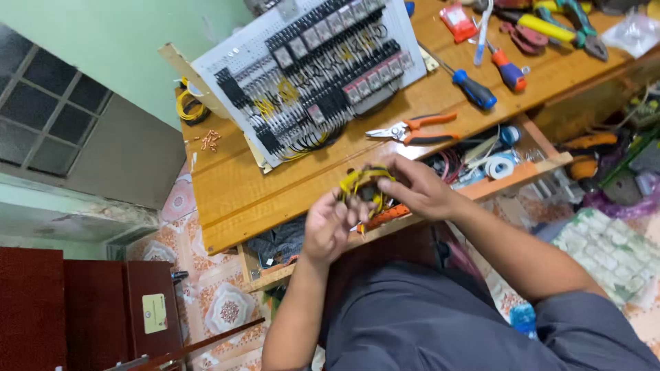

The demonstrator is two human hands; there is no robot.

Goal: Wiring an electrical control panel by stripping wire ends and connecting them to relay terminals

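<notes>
Both my hands meet in front of the wooden workbench (234, 199), holding a small bundle of yellow wires (359, 180) around a dark part. My left hand (330, 227) grips the bundle from below. My right hand (412, 185) closes on it from the right, fingers curled over the top. What exactly the dark part is cannot be made out. Behind the hands a white panel (309, 69) full of black relays and yellow wiring lies tilted on the bench.
Orange-handled pliers (412, 128) lie just past my hands. Screwdrivers (474, 89), cutters and more tools sit at the bench's far right. An open drawer (495, 165) holds tape rolls and cables. A coil of yellow wire (189, 106) and small copper bits (210, 139) lie at the left.
</notes>
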